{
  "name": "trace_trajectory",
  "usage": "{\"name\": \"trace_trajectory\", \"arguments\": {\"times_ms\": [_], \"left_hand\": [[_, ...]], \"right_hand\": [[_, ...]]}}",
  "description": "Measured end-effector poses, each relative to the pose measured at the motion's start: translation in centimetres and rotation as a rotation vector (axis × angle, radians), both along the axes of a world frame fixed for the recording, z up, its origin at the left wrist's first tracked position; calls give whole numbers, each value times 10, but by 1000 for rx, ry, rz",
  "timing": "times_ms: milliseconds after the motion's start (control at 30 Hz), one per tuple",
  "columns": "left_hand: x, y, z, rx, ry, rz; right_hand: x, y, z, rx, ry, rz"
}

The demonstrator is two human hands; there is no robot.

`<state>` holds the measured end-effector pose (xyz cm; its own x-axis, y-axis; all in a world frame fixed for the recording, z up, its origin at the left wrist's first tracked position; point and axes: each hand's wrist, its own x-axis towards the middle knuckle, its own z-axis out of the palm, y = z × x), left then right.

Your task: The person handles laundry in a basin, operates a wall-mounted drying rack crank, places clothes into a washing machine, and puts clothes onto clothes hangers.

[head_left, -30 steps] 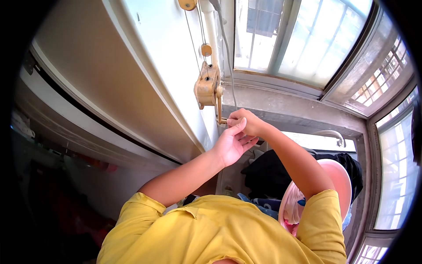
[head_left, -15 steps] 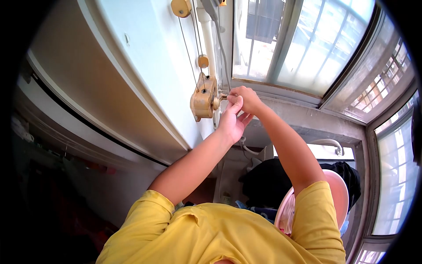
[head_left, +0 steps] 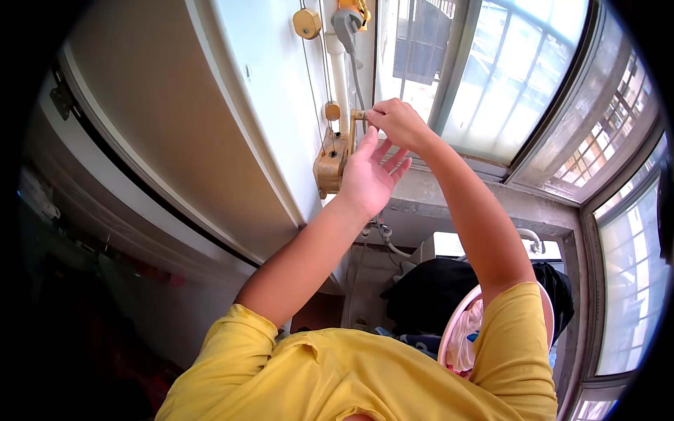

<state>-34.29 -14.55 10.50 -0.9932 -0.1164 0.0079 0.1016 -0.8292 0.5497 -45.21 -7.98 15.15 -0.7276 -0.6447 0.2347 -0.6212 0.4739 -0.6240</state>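
A gold-coloured crank winch [head_left: 330, 168] is fixed to the white wall, with thin cables running up from it. My right hand [head_left: 399, 125] pinches the end of its crank handle [head_left: 359, 114], which now points upward. Just below, my left hand [head_left: 370, 179] is open, palm up with fingers spread, in front of the winch and hiding part of it. Its fingertips come close to the right hand; whether they touch I cannot tell. Two small yellow pulleys, an upper pulley [head_left: 307, 24] and a lower pulley [head_left: 332, 111], sit along the cables.
A grey plug with a cord [head_left: 346, 28] hangs beside a white pipe [head_left: 340, 77]. Barred windows [head_left: 491, 77] stand ahead and to the right. Below right are a pink basin [head_left: 456, 323] with clothes, dark cloth [head_left: 428, 295] and a white appliance [head_left: 449, 244]. A door panel [head_left: 161, 119] is at left.
The crank handle has swung from beside the winch body up above it, with my right hand on it. My left hand has opened and its fingers have spread. The view has shifted slightly.
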Motion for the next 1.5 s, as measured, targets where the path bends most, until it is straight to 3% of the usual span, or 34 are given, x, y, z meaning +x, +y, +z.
{"name": "trace_trajectory", "arguments": {"times_ms": [67, 167, 333, 400, 500, 567, 767, 900, 1100, 1167, 1300, 1500], "left_hand": [[8, -3, 9, 204, -107, -65], [33, -1, 25, 233, -125, -120], [68, 11, 30, 117, -55, -106], [87, 17, 38, 37, -16, -127], [106, 21, 40, 59, -40, -223], [114, 22, 29, 59, -69, -250], [122, 27, -7, 70, -258, -282], [100, 22, -58, 141, -410, -321], [49, 21, -93, 93, -458, -201], [32, 18, -102, 63, -476, -165], [8, 22, -96, -60, -505, -24], [-30, 15, -79, 60, -402, 68]], "right_hand": [[14, 3, 12, -2, -19, -4], [36, 9, 25, -16, -46, 1], [81, 21, 36, -20, -49, 83], [106, 28, 43, 117, -117, 197], [122, 30, 24, 262, 12, 202], [128, 35, 7, 215, 35, 252], [136, 43, -39, 205, -215, 284], [120, 41, -104, 171, -283, 206], [78, 29, -135, 171, -496, 55], [57, 24, -150, 103, -309, 110], [20, 11, -153, 185, -260, 95], [-12, 2, -141, 75, -117, 28]]}}
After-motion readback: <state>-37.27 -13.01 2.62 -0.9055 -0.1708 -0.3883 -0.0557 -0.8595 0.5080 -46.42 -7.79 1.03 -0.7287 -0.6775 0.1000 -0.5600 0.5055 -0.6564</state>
